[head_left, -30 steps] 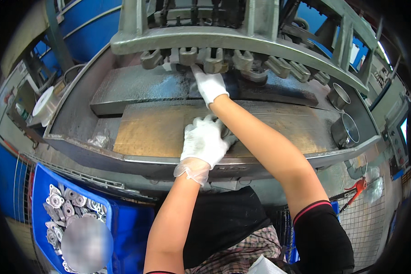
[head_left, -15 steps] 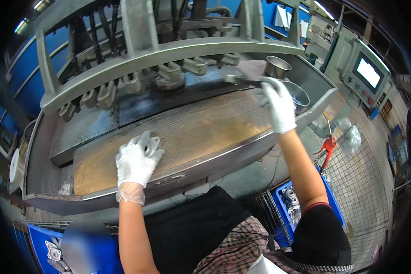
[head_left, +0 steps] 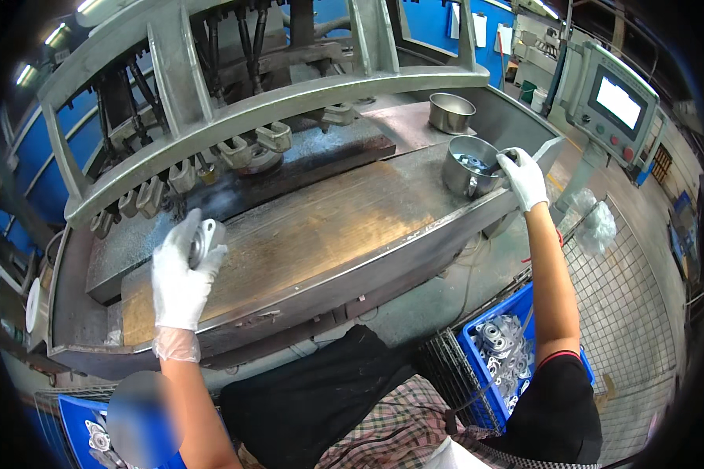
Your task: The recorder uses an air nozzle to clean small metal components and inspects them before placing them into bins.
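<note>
My left hand (head_left: 181, 281), in a white glove, grips a grey metal flange casting (head_left: 204, 239) with a hole in its ear. It holds the casting raised above the left part of the wooden board (head_left: 313, 242). At the right end of the bench my right hand (head_left: 526, 180), gloved too, closes on a dark-handled tool (head_left: 491, 168). The tool's head is out of sight inside a metal pot (head_left: 459, 180), which has a side handle and bluish contents.
A second metal pot (head_left: 451, 117) stands behind the first. Above the bench hangs a machine frame (head_left: 281, 100) with several metal clamps. A control panel (head_left: 619, 105) rises at right. Blue crates (head_left: 477, 375) of castings stand below on both sides.
My right hand has moved right and down, bringing the tool from over the bench to the pot. My left hand has lifted the casting off the board and shifted left.
</note>
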Tool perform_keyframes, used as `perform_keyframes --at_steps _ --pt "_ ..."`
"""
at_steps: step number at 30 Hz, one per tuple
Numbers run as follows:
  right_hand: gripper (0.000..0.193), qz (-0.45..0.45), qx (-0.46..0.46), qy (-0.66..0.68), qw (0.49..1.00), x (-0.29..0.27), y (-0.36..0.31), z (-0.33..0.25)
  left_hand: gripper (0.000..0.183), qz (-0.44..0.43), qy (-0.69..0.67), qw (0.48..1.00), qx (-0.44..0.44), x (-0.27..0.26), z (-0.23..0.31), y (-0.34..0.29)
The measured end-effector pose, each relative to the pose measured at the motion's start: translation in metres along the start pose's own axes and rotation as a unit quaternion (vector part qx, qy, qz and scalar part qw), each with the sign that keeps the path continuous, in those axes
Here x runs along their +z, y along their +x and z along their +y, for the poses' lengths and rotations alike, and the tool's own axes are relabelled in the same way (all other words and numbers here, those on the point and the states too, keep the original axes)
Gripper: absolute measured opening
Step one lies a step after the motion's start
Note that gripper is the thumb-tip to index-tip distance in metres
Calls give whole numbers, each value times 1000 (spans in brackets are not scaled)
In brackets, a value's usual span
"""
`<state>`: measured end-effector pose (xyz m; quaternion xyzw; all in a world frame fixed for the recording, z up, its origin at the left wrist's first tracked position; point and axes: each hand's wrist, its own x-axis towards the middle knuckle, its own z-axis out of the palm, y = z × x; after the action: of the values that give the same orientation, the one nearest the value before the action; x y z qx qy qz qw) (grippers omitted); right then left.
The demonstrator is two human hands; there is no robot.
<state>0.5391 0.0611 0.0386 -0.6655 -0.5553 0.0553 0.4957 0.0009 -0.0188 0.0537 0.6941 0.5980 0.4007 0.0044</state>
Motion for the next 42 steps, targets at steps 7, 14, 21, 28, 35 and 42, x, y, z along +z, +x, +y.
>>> perform_keyframes --at_steps 7,14,21,28,35,42 --pt "19 78 -101 104 986 -1 -14 -22 60 -176 174 969 -19 23 -27 -10" --pt "32 -29 -104 -104 989 -23 -42 2 60 -25 57 997 51 -28 34 15" --pt "33 18 -88 -51 995 -49 -52 16 56 -163 210 964 -22 29 -28 -15" --pt "32 45 -8 -39 998 -102 -65 63 55 -51 90 995 14 -17 19 16" --pt "38 147 -50 -194 968 -146 -82 156 55 -183 156 969 -55 25 -34 -17" --pt "50 14 221 79 972 -98 -137 168 59 -21 -162 985 -54 23 -20 -40"
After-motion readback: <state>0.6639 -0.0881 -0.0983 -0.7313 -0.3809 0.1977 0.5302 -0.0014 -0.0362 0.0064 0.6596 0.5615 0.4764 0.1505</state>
